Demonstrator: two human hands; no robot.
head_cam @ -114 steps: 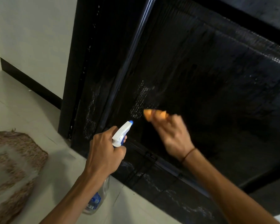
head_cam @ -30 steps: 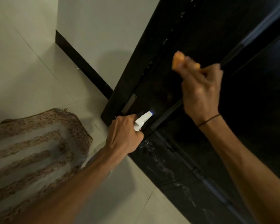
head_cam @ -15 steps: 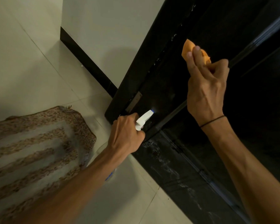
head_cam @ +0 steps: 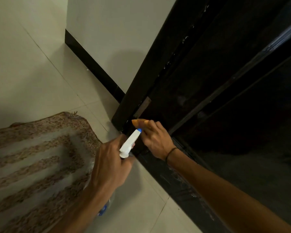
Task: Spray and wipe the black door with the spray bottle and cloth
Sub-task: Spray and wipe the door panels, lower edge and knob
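Right hand [head_cam: 155,140] pinches the soft orange cloth [head_cam: 138,122] against the black door [head_cam: 183,91] (pliable, light); left hand [head_cam: 111,163] grips the spray bottle [head_cam: 129,143] at its neck.

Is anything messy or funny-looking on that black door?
Yes. Whitish streaks smear the bottom of the black door, maybe spray not yet wiped. White specks dot its left edge higher up. The mat nearby lies rumpled at one corner.

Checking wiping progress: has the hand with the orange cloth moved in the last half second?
Yes. The right hand with the cloth dropped down the door, from above the metal hinge plate to below it.
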